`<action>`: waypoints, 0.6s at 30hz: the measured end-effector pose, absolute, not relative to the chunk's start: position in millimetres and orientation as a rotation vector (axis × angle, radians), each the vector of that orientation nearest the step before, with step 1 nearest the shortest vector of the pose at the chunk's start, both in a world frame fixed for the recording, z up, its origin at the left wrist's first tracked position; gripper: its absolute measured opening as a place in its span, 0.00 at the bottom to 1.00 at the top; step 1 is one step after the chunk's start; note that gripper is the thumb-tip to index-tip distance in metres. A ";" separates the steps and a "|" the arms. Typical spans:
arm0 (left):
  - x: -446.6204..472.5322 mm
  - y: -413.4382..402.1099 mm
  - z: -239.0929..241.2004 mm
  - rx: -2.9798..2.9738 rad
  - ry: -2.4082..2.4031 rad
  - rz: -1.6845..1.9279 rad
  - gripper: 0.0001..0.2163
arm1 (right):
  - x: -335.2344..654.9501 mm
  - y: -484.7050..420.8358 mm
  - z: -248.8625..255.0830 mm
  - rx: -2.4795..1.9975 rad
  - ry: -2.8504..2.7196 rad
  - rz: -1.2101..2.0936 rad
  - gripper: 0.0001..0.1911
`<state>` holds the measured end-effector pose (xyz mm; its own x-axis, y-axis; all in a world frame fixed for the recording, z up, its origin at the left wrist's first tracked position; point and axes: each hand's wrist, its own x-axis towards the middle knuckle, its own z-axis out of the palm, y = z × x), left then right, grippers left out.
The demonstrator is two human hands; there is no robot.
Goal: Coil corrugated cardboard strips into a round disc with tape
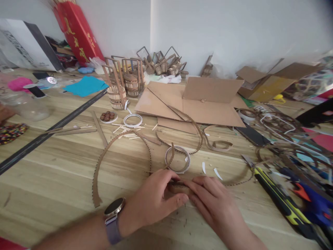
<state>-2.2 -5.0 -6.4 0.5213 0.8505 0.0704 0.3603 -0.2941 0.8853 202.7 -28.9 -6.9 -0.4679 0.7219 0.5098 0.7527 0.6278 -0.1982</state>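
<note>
So the small cardboard curl (pixel 180 188) is down on the near side of the table (pixel 65 222), right between the two hands. The left hand (pixel 158 194), the one with the watch (pixel 114 208) on its wrist, has a narrow curved grip on it: thumb along the near side, fingers arched over the far side. The right hand (pixel 214 198) pinches the curl's right end, fingers bunched close. Can't tell how hard either one is squeezing.

Just beyond the fingers there's a tape roll (pixel 188 166) with a bit of cardboard strip (pixel 172 158) crossing its ring. A second roll (pixel 133 125) lies farther off, next to some loose sticks (pixel 130 136).

Containers: a little dish (pixel 114 121) left of that roll holds a pile of brown balls. Slatted baskets (pixel 116 99) with tall handles stand behind it; their insides are too hard to make out. A clear jar (pixel 33 109) is over on the left, and an open box (pixel 275 83) sits back right, contents mostly hidden.
</note>
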 end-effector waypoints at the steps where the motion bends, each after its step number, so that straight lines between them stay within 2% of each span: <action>1: -2.2 -4.9 -6.5 1.872 0.987 0.694 0.14 | 202.4 -29.6 -6.3 -1.145 -2.291 -0.097 0.15; 10: -1.3 -3.1 -2.9 1.868 0.917 0.668 0.17 | 199.7 -33.2 -7.0 -1.082 -2.273 -0.323 0.15; 18: -2.5 -3.3 -0.3 1.892 0.878 0.645 0.20 | 197.7 -35.0 -1.1 -1.024 -2.286 -0.333 0.15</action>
